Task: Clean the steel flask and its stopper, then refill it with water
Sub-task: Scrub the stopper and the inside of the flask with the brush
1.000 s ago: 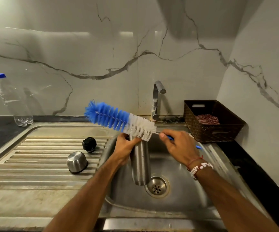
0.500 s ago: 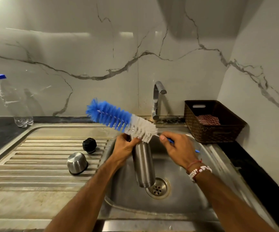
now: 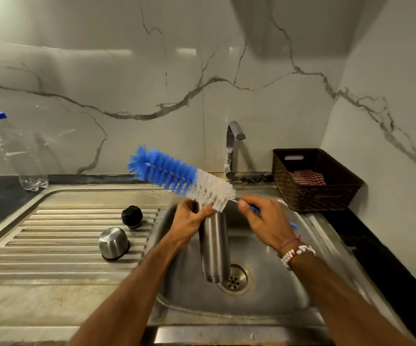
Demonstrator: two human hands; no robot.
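So the left grip [image 3: 189, 218] is curling its fingers round the neck of the steel flask [image 3: 214, 248], which is hanging just below it inside the sink [image 3: 276, 290], base near the drain [image 3: 235, 279]. The right grip [image 3: 266, 221] is pinching the thin blue handle of the bottle brush [image 3: 182, 178], and the bristle head is slanting up and off to that grip's left, white end right above the left grip at the flask's mouth. Left of the left grip, the black stopper [image 3: 132, 216] and a steel cup [image 3: 113, 243] are sitting on the ribbed draining board, cup mouth-down.
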